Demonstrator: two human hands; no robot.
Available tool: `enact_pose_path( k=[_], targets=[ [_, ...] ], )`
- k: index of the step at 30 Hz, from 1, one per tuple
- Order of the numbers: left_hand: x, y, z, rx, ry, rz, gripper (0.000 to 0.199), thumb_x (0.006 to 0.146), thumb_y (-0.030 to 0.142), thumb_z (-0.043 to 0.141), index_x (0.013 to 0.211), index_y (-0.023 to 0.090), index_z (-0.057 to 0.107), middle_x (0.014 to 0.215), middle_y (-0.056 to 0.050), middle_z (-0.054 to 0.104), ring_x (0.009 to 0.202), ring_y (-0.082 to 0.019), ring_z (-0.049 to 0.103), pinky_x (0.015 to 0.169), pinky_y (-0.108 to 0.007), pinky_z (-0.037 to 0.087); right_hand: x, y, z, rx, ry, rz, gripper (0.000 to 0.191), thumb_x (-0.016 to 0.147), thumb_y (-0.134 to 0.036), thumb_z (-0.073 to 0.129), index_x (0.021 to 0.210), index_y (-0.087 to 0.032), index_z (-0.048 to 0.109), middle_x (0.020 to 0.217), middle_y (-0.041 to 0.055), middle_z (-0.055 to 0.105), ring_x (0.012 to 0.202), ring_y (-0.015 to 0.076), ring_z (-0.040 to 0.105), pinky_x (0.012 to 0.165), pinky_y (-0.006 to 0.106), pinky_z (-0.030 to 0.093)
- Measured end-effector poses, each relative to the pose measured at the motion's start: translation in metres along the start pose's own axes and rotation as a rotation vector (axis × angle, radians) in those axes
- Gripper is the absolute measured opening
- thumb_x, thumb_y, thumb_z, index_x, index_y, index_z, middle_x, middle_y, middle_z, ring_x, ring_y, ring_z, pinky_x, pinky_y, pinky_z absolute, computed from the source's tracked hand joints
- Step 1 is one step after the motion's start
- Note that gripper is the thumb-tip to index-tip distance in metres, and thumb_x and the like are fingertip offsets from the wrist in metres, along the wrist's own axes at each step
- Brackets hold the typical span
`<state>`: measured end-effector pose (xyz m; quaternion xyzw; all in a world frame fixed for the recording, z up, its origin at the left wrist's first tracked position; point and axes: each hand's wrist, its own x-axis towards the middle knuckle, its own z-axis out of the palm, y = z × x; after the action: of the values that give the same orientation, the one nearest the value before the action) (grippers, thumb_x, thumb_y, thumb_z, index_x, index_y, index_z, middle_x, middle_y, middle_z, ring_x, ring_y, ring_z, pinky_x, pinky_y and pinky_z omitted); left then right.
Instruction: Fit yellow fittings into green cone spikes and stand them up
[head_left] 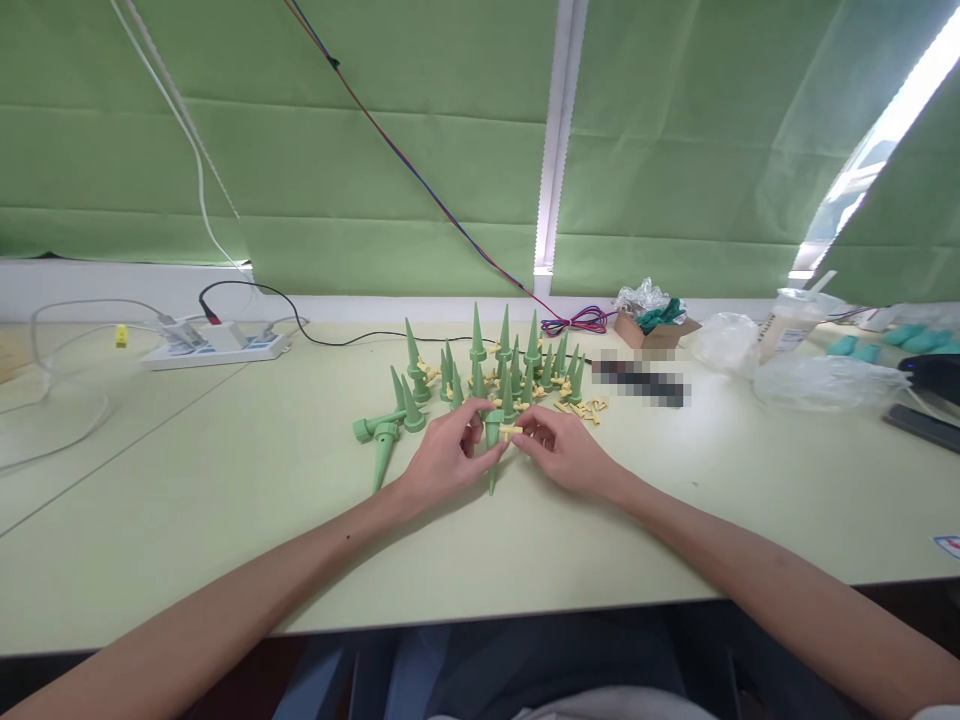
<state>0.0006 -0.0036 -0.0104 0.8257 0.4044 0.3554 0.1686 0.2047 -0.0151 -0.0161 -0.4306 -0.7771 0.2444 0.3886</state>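
Observation:
Between thumb and fingers, my left hand [450,446] grips a green plastic spike [492,440], its wide cap up and its point down. My right hand [564,450] pinches a small yellow T-shaped plastic valve [511,431] against the side of the spike, just below the cap. Whether the valve is seated in the spike I cannot tell. Behind both hands many green spikes [477,335] stand points up, with yellow valves on or among them. Left of my left hand, loose green spikes [383,455] lie on the table. Several loose yellow valves [585,410] lie beyond my right hand.
A white power strip [217,345] with plugs and cables sits at the back left. Toward the back right are a blurred dark object [641,383], a small cardboard box [654,328], a plastic cup [791,322] and clear bags [829,385]. The table's front edge runs before me.

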Motion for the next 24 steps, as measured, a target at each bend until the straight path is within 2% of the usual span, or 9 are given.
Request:
enact_pose_path(
  k=[5,11,14,16,20,24],
  targets=[
    [-0.0002,-0.0001,0.0000,-0.006,0.002,0.003,0.033,0.086,0.036,0.061,0.113,0.020,0.052,0.065,0.007,0.043,0.052,-0.009,0.042,0.051,-0.023,0.036,-0.0003,-0.0018,0.0002,0.004,-0.028,0.009,0.021,0.096,-0.033,0.050,0.084,-0.019,0.059,0.071,0.0000,0.063,0.061,0.0131,0.052,0.059,0.026,0.039],
    [-0.0002,-0.0005,-0.0002,-0.003,-0.007,0.023,0.032,0.085,0.035,0.061,0.112,0.020,0.052,0.068,0.006,0.045,0.054,-0.009,0.043,0.053,-0.023,0.037,-0.0004,-0.0038,0.0000,-0.020,-0.057,0.007,0.042,0.102,-0.036,0.039,0.065,-0.019,0.050,0.060,-0.0015,0.059,0.055,0.0121,0.051,0.061,0.026,0.039],
    [-0.0001,0.0002,-0.0001,-0.001,-0.008,0.008,0.033,0.085,0.035,0.062,0.112,0.020,0.052,0.068,0.006,0.045,0.054,-0.009,0.043,0.053,-0.023,0.037,0.0005,-0.0037,-0.0006,-0.041,-0.048,0.023,0.047,0.103,-0.039,0.035,0.064,-0.019,0.051,0.061,-0.0006,0.060,0.058,0.0126,0.053,0.064,0.027,0.039],
    [0.0001,0.0004,0.0000,-0.002,-0.008,-0.008,0.033,0.085,0.036,0.061,0.113,0.021,0.052,0.067,0.006,0.044,0.053,-0.010,0.042,0.053,-0.023,0.036,0.0011,-0.0035,-0.0012,-0.055,-0.028,0.036,0.043,0.102,-0.041,0.037,0.069,-0.019,0.053,0.065,-0.0001,0.062,0.059,0.0130,0.053,0.062,0.027,0.039],
    [0.0007,-0.0005,0.0000,-0.006,-0.011,-0.021,0.034,0.085,0.037,0.061,0.114,0.020,0.052,0.065,0.006,0.044,0.053,-0.010,0.042,0.052,-0.024,0.036,0.0009,-0.0014,-0.0012,-0.043,-0.004,0.037,0.019,0.094,-0.039,0.055,0.092,-0.020,0.058,0.082,0.0009,0.067,0.059,0.0126,0.052,0.058,0.026,0.039],
    [0.0008,-0.0009,-0.0001,-0.017,-0.010,-0.018,0.035,0.086,0.039,0.060,0.114,0.020,0.052,0.066,0.006,0.044,0.054,-0.010,0.042,0.052,-0.024,0.036,-0.0001,0.0004,0.0004,-0.035,-0.006,0.004,0.014,0.093,-0.035,0.056,0.091,-0.020,0.057,0.078,0.0004,0.064,0.057,0.0125,0.050,0.056,0.026,0.038]
  ],
)
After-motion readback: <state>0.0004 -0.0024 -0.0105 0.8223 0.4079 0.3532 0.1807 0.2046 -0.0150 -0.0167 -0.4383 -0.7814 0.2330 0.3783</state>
